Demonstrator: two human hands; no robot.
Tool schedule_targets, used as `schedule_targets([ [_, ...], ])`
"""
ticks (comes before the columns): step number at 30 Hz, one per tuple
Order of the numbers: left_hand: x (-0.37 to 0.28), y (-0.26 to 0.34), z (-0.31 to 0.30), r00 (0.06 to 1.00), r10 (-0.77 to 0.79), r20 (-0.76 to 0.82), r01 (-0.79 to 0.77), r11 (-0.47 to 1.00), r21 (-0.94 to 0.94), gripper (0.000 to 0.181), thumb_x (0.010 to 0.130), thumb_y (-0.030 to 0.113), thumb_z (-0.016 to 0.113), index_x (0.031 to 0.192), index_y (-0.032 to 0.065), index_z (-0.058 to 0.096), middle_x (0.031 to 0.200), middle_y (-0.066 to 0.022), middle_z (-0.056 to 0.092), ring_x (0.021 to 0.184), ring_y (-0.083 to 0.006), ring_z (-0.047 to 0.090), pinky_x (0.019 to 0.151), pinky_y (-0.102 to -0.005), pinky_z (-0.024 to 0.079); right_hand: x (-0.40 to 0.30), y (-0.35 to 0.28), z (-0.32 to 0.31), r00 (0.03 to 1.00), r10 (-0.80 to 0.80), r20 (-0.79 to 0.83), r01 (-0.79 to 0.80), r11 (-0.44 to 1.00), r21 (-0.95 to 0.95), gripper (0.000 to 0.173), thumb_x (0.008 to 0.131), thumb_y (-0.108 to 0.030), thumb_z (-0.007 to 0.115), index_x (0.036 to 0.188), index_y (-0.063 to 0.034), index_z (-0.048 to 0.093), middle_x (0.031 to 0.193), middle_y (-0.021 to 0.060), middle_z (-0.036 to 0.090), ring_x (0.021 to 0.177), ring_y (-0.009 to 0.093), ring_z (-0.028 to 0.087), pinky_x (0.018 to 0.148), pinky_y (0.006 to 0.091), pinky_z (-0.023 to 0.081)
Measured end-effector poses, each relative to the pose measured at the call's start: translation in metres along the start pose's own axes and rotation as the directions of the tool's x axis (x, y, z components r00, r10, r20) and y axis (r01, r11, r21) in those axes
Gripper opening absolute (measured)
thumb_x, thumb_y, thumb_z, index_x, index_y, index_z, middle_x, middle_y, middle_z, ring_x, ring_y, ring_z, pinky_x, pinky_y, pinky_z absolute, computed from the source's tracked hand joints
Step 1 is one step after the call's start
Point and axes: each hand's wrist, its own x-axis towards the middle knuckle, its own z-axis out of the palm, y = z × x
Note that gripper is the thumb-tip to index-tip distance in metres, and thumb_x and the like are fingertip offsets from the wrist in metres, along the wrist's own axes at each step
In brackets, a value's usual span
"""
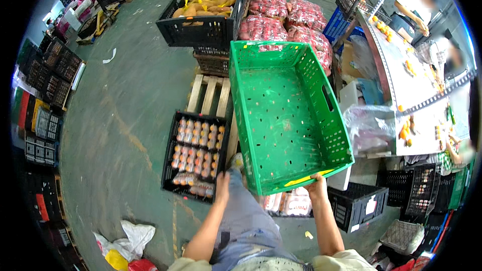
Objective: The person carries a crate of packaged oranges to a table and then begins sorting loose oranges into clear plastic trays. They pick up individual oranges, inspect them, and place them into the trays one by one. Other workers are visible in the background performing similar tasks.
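An empty green plastic crate (278, 120) is tilted in front of me, its inside facing up at me. My right hand (317, 186) grips its near rim, by a yellow strip. My left hand (222, 186) is at the right edge of a black plastic crate (164, 165); whether its fingers grip that edge is hard to see. Inside the black crate lie rows of clear packs (196, 162) with round orange items. Under the green crate's near end, a container of white-and-red packs (295, 202) is partly hidden.
A slatted wooden pallet (209, 94) lies beyond the black crate. Farther off stand a black crate of bagged brown produce (211, 0) and wrapped red bundles (267, 26). Right, people work at a table (418, 135) with orange fruit. A folding black crate (357, 205) stands near right; plastic bags (130, 241) lie left.
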Motion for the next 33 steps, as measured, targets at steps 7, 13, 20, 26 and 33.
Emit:
schedule_targets([
  [7, -0.130, 0.076, 0.030, 0.975, 0.154, 0.163, -0.157, 0.988, 0.004, 0.093, 0.074, 0.039, 0.073, 0.142, 0.0062, 0.018, 0.133, -0.0164, 0.040, 0.121, -0.0281, 0.041, 0.094, -0.0449, 0.036, -0.176, 0.030, -0.105, 0.999, -0.014, -0.052, 0.007, 0.990, -0.138, 0.036, 0.072, -0.007, 0.050, 0.107, 0.0028, 0.053, 0.095, 0.0134, 0.062, 0.075, 0.024, 0.063, 0.057, 0.0340, 0.054],
  [13, -0.178, -0.041, 0.047, 0.954, 0.204, 0.218, -0.189, 0.978, -0.088, 0.070, 0.061, -0.013, 0.048, 0.129, 0.0015, 0.038, 0.118, -0.0134, 0.052, 0.108, -0.0248, 0.052, 0.088, -0.0342, 0.044, -0.238, 0.011, -0.182, 0.995, -0.082, -0.055, 0.053, 0.913, -0.405, 0.025, 0.072, -0.009, 0.054, 0.093, 0.0032, 0.059, 0.083, 0.0092, 0.062, 0.065, 0.019, 0.060, 0.057, 0.0342, 0.051],
  [20, -0.254, -0.078, 0.077, 0.897, 0.302, 0.324, -0.284, 0.953, -0.101, 0.079, 0.060, -0.016, 0.046, 0.135, 0.0064, 0.032, 0.119, -0.0110, 0.050, 0.104, -0.0247, 0.053, 0.083, -0.0338, 0.046, -0.320, 0.031, -0.260, 0.928, -0.116, -0.354, -0.023, 0.931, -0.365, 0.023, 0.070, -0.010, 0.057, 0.091, -0.0023, 0.054, 0.079, 0.0060, 0.056, 0.060, 0.016, 0.051, 0.054, 0.0327, 0.044],
  [26, -0.272, -0.101, 0.087, 0.825, 0.290, 0.484, -0.339, 0.941, 0.015, 0.088, 0.064, -0.017, 0.045, 0.143, 0.0087, 0.017, 0.122, -0.0131, 0.047, 0.103, -0.0246, 0.053, 0.078, -0.0313, 0.048, -0.399, 0.086, -0.289, 0.804, -0.136, -0.579, 0.018, 0.979, -0.205, 0.031, 0.068, -0.015, 0.060, 0.094, -0.0018, 0.049, 0.081, 0.0074, 0.053, 0.060, 0.016, 0.046, 0.053, 0.0293, 0.040],
  [33, -0.327, -0.124, 0.102, 0.697, 0.225, 0.681, -0.500, 0.833, 0.237, 0.082, 0.065, -0.006, 0.051, 0.140, 0.0096, 0.021, 0.122, -0.0168, 0.048, 0.106, -0.0288, 0.052, 0.087, -0.0358, 0.044, -0.479, 0.190, -0.339, 0.707, -0.203, -0.678, 0.305, 0.952, 0.033, 0.021, 0.069, -0.009, 0.054, 0.089, -0.0056, 0.050, 0.074, 0.0050, 0.051, 0.051, 0.014, 0.045, 0.042, 0.0263, 0.037],
])
